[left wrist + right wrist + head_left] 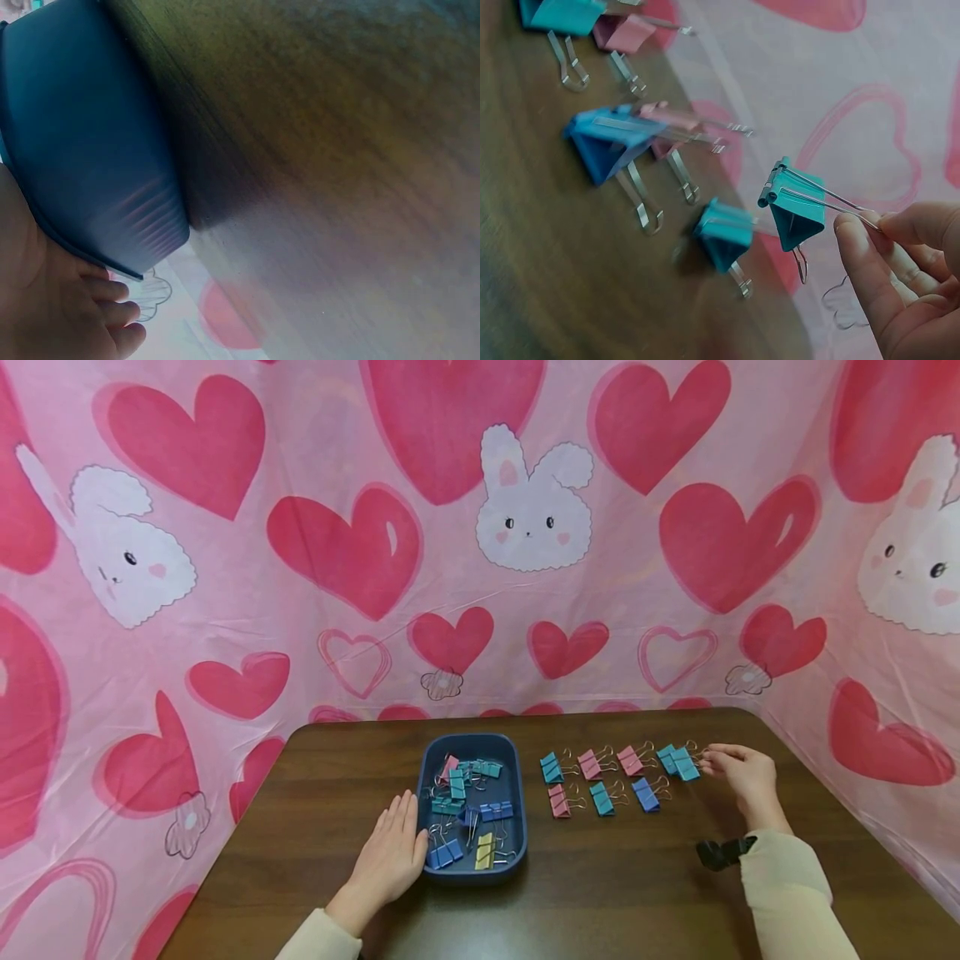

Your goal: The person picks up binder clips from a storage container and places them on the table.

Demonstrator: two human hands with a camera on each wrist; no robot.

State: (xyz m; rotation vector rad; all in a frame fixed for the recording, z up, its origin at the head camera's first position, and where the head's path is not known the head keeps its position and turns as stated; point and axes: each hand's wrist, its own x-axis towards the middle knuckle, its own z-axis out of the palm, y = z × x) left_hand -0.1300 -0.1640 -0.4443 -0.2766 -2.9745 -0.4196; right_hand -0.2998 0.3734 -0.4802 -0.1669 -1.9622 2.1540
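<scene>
In the head view my right hand (746, 781) pinches a teal binder clip (686, 763) by one wire handle. The right wrist view shows that clip (801, 214) raised off the table, its handle between thumb and fingertips. Behind it on the table lies another teal clip (724, 234). My left hand (384, 852) has its fingers straight and rests along the left side of a dark blue tray (522, 827). Inside the tray lie several binder clips, among them a yellow clip (485, 852), a blue clip (446, 854) and a teal clip (457, 783).
Right of the tray, binder clips lie in two rows on the brown wooden table (600, 893). The front row has a pink clip (558, 802), a teal clip (602, 799) and a blue clip (645, 795). A pink curtain (465, 585) with hearts and rabbits hangs behind the table.
</scene>
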